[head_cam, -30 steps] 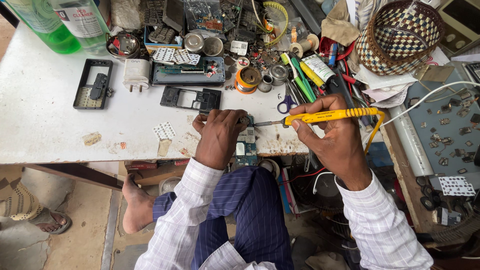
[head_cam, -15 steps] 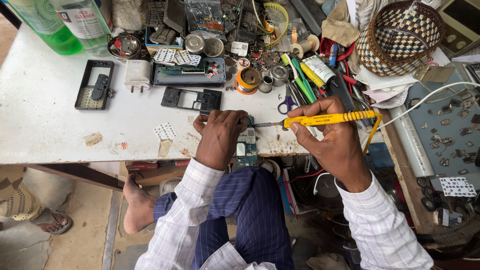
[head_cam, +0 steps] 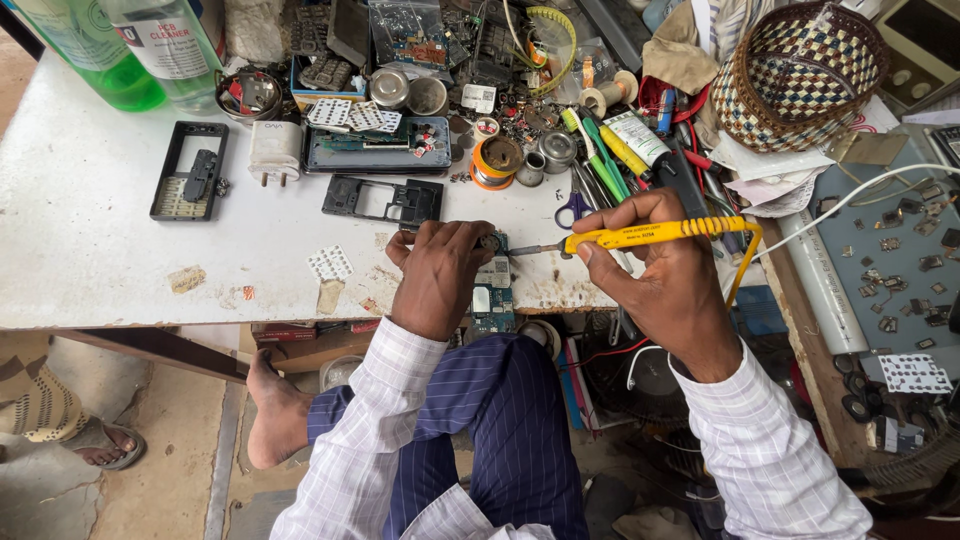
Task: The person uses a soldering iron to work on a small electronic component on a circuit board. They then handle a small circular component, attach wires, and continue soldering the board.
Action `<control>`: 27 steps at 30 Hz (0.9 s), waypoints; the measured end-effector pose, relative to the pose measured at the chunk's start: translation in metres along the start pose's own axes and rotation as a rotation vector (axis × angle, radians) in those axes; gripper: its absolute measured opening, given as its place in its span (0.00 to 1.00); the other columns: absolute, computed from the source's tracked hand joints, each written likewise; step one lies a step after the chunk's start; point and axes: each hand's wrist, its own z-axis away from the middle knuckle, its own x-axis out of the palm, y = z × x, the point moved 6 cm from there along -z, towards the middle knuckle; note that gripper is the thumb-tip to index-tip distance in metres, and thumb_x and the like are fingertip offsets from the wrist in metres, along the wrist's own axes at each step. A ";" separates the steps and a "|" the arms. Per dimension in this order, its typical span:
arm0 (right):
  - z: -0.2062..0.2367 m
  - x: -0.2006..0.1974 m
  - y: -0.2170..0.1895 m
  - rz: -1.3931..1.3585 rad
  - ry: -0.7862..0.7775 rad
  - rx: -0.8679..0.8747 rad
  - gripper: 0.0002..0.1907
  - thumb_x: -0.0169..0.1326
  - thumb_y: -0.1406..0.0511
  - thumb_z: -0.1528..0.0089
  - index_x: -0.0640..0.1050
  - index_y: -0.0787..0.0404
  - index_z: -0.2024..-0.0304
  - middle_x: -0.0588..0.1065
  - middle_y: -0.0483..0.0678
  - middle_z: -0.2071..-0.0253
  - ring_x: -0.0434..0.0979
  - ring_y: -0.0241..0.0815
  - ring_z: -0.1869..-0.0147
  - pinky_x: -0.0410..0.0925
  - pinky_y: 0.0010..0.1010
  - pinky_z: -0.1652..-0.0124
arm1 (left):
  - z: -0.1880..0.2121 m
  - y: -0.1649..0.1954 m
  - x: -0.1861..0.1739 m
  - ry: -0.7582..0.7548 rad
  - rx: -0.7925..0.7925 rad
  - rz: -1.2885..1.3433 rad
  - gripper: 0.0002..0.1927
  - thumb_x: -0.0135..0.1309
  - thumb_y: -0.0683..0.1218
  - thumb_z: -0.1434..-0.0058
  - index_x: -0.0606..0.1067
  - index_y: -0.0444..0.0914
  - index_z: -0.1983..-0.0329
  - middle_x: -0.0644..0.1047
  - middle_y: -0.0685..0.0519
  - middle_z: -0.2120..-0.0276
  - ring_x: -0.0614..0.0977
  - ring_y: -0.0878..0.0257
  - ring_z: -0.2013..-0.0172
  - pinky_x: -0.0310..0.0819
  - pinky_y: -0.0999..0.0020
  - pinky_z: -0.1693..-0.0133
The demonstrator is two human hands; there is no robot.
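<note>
Two hands, head view: both over the near edge of the white table (head_cam: 120,250), well within reach of each other.
Left hand (head_cam: 440,275): fingers curled down, pressing on a small circuit board (head_cam: 492,295); holding it flat at the table edge.
Circuit board: blue-green, with metal shields; half covered by the left hand, lower end hanging just past the table edge, above the lap.
Right hand (head_cam: 655,265): fingers closed around a yellow soldering iron (head_cam: 650,234), pen grip, thumb under the handle.
Soldering iron: lying nearly level, metal tip pointing left, meeting the top end of the board beside the left fingertips; whether actually touching, cannot tell.
Cord: yellow, looping down from the handle's right end behind the right wrist.
Beside the left hand: black phone frame (head_cam: 383,200) just above it; small white keypad sheet (head_cam: 330,264) to its left.
Behind the iron: solder spool (head_cam: 497,160), purple-handled scissors (head_cam: 572,208), green and yellow pens (head_cam: 600,150).
Far left: black phone shell (head_cam: 188,170), white charger plug (head_cam: 274,150), green bottle (head_cam: 100,50).
Far right: woven basket (head_cam: 805,75).
</note>
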 end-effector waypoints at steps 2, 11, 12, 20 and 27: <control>0.000 0.000 0.000 0.022 -0.004 0.001 0.17 0.58 0.76 0.36 0.64 0.65 0.52 0.78 0.58 0.50 0.81 0.41 0.46 0.76 0.33 0.46 | 0.000 0.001 0.000 -0.002 -0.003 -0.005 0.14 0.56 0.46 0.35 0.77 0.43 0.47 0.81 0.52 0.57 0.76 0.53 0.52 0.55 0.46 0.47; 0.002 -0.003 0.006 -0.082 0.018 -0.005 0.17 0.57 0.76 0.35 0.63 0.65 0.50 0.78 0.58 0.48 0.80 0.41 0.45 0.75 0.32 0.44 | 0.000 0.001 -0.001 -0.004 -0.013 -0.041 0.12 0.55 0.46 0.35 0.77 0.44 0.48 0.81 0.53 0.58 0.76 0.54 0.53 0.52 0.45 0.48; 0.002 -0.004 0.006 -0.078 0.020 -0.003 0.17 0.57 0.76 0.35 0.63 0.65 0.50 0.78 0.58 0.48 0.80 0.41 0.45 0.75 0.32 0.44 | 0.000 0.001 0.000 -0.004 -0.017 -0.042 0.12 0.55 0.46 0.36 0.77 0.44 0.49 0.81 0.53 0.59 0.76 0.54 0.53 0.52 0.45 0.48; 0.000 -0.002 0.006 -0.054 0.017 -0.010 0.16 0.57 0.76 0.35 0.64 0.66 0.51 0.78 0.59 0.49 0.81 0.41 0.45 0.76 0.32 0.45 | 0.000 0.001 0.000 -0.004 -0.015 -0.034 0.13 0.55 0.46 0.35 0.77 0.43 0.48 0.81 0.53 0.59 0.76 0.54 0.54 0.53 0.46 0.48; -0.003 -0.003 0.009 -0.049 0.034 0.045 0.16 0.58 0.75 0.36 0.64 0.65 0.52 0.78 0.57 0.50 0.81 0.40 0.48 0.77 0.30 0.49 | -0.001 0.001 0.001 -0.004 -0.014 -0.053 0.12 0.55 0.47 0.35 0.77 0.43 0.49 0.81 0.53 0.59 0.76 0.54 0.54 0.52 0.45 0.48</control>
